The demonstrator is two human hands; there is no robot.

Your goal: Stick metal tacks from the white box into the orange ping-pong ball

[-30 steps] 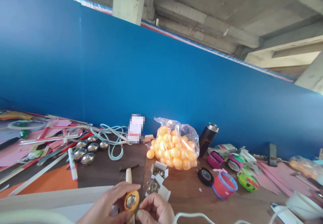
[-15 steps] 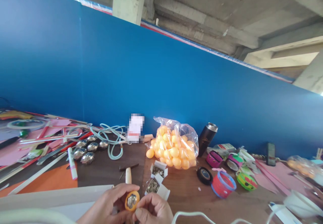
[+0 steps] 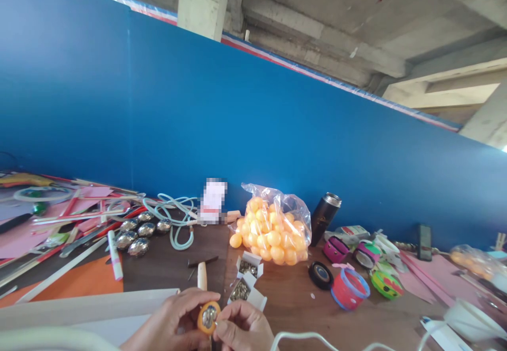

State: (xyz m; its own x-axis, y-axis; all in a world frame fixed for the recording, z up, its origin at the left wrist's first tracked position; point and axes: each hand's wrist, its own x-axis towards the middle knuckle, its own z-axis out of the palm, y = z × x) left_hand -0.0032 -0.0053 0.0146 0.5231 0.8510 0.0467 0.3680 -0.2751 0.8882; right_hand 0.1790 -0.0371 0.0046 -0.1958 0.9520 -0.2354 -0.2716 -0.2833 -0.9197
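An orange ball (image 3: pixel 202 323) with shiny metal pieces covering its facing side is held between the thumb and fingers of my left hand (image 3: pixel 174 319). My right hand (image 3: pixel 243 325) pinches at the ball's right edge; whatever is between its fingertips is too small to make out. Just behind the hands stands a light wooden handle (image 3: pixel 202 276). Two small white boxes of metal tacks, one (image 3: pixel 248 266) behind the other (image 3: pixel 240 291), lie right of the handle. Behind them rests a clear bag of orange balls (image 3: pixel 275 229).
Several shiny metal-covered balls (image 3: pixel 138 246), a marker (image 3: pixel 115 256) and a pale blue cord (image 3: pixel 182 239) lie left. To the right are a black bottle (image 3: pixel 325 218), a tape roll (image 3: pixel 321 275) and a red-and-blue container (image 3: pixel 350 288). A blue partition (image 3: pixel 253 113) rises behind.
The ball has turned slightly and shifted a little to the right in my left hand. My right fingertips have moved slightly with it and stay at its edge.
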